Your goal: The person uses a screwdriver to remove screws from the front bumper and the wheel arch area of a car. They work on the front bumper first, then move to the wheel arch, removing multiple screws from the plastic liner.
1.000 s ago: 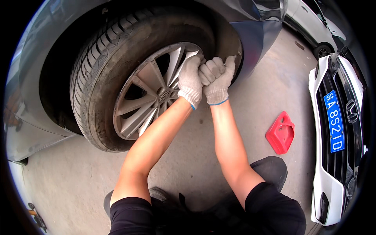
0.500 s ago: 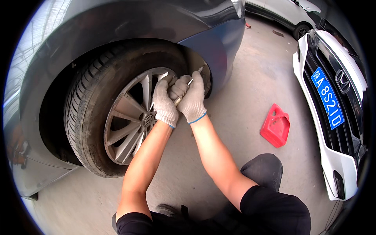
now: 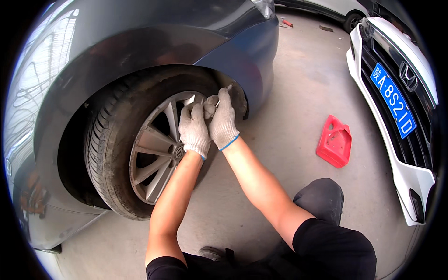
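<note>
Both my hands wear off-white knit gloves with blue cuff edging, and they are close together at the front edge of the wheel arch. My right hand (image 3: 224, 120) is closed, thumb pointing forward, around a slim tool with a thin metal shaft (image 3: 217, 104); most of it is hidden by the glove. My left hand (image 3: 194, 129) is closed right beside it, in front of the wheel's spokes; what its fingers hold is hidden. Behind them are the silver alloy wheel (image 3: 151, 140) with its black tyre (image 3: 105, 144) and the dark arch liner (image 3: 239, 100) of a grey car (image 3: 140, 42).
A cut-open red plastic jug (image 3: 335, 142) lies on the concrete floor (image 3: 280, 154) to the right. Beyond it stands a white car front (image 3: 396, 196). Another pale car (image 3: 322, 8) is at the back, near a small red object (image 3: 287, 23). My bent knee (image 3: 322, 200) is below.
The view has shifted, so the car and wheel sit lower. My hands stay together at the arch. The pale piece seen between them before is now covered.
</note>
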### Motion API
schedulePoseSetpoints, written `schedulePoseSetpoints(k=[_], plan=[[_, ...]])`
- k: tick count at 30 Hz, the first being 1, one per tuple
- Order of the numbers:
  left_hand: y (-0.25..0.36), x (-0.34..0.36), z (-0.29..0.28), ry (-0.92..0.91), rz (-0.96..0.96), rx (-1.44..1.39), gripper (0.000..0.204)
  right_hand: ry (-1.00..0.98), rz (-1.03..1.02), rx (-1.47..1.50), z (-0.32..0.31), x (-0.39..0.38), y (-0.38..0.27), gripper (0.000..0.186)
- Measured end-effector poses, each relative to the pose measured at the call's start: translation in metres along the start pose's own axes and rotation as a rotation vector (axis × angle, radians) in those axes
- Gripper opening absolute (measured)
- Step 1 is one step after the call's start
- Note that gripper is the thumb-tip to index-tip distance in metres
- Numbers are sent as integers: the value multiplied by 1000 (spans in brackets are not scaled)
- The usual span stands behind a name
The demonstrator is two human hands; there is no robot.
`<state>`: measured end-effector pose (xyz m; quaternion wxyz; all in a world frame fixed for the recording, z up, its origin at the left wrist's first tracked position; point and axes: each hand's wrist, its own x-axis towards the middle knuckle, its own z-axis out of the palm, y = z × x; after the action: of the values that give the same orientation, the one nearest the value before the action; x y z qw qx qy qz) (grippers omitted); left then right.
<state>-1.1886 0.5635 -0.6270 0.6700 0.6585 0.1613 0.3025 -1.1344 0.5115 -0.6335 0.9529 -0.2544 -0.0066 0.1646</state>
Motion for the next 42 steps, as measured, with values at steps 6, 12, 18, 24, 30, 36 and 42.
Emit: schedulePoseSetpoints(k=[6, 12, 18, 24, 30, 36, 42], plan=[[2, 4, -12, -261, -496, -88, 36, 35, -592, -1531, -31, 6, -28, 41], [13, 16, -18, -380, -362, 38, 31, -234, -710, -1268, 55, -51, -84, 42], [32, 25, -27, -441, -388, -53, 27, -314, -607, -1421, 80, -35, -112, 48], [13, 32, -36, -458, -539, -179, 27, -342, -693, -1551, 86, -35, -112, 43], [9, 26, -33, -517, -553, -236, 27, -278, -730, -1550, 79, -32, -109, 37], [5, 38, -39, -780, -710, -472, 26, -234, -919, -1844, 84, -31, -111, 55], [1, 27, -23, -355, 378, 858, 34, -908, -941, -1994, 64, -21, -131, 39]])
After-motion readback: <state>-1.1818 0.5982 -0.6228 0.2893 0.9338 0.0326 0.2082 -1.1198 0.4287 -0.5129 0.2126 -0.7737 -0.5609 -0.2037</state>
